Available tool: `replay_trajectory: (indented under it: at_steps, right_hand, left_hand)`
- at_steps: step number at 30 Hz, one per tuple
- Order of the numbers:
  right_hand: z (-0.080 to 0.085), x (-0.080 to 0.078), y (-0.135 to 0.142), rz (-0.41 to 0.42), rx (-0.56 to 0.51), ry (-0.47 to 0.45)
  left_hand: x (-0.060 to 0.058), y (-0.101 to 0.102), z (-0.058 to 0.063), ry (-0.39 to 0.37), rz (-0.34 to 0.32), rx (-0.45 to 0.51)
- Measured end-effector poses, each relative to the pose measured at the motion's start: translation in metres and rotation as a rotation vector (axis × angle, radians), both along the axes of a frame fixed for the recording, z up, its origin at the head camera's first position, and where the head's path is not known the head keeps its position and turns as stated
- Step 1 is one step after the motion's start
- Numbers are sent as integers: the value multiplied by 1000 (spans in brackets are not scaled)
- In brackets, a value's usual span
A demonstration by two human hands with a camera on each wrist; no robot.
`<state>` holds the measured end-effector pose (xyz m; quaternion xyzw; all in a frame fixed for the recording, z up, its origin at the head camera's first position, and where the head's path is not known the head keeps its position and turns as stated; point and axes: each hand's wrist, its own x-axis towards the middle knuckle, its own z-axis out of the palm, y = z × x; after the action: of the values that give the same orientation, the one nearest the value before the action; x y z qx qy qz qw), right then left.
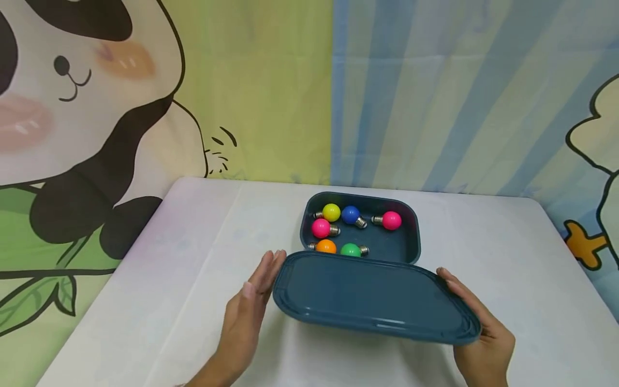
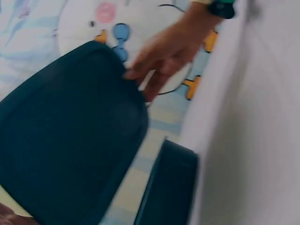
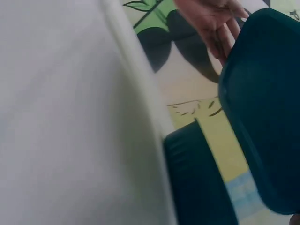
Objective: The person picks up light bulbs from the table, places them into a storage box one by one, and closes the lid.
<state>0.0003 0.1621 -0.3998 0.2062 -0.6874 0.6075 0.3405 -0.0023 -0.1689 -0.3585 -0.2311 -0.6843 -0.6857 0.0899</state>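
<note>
A dark blue-green lid is held tilted above the table, in front of a matching container. My right hand pinches the lid's right end between thumb and fingers, as the left wrist view also shows. At the opposite end, my left hand has its fingers straight along the lid's edge. Inside the container lie a yellow bulb, a blue bulb, two pink bulbs, one at the right and one at the left, an orange bulb and a green bulb. The lid hides the container's near side.
The container stands near the far edge of a white-covered table. Behind the table hangs a cloth backdrop printed with a panda and stripes. In the left wrist view, a dark band circles the right wrist.
</note>
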Motion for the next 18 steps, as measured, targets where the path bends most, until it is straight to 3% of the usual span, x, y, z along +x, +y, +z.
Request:
replay_trajectory:
  at_steps: [4,6,7,9,11,12,15,18]
  right_hand:
    - [11,-16,2,-48,-71,-47]
    - [13,-23,3,-92,-89,-64]
    - [13,-26,3,-88,-119,-64]
    - [14,-33,1,-172,-88,-80]
    - [14,-42,-3,-203,-101,-75]
    - [14,-48,-6,-180,-130,-61]
    - [15,-67,-15,-138,-152,2]
    - [18,-83,-25,-144,-56,24]
  left_hand:
    - [-24,19,-15,472,130,-202]
    - [-46,26,-18,729,229,-212]
    - [-56,28,-19,818,279,-208]
    - [-77,31,-22,945,354,-166]
    - [-91,35,-25,948,396,-111]
    - [-96,37,-26,905,399,-90]
    - [-101,47,-29,648,375,-35]
    - [-101,56,-23,356,381,-29]
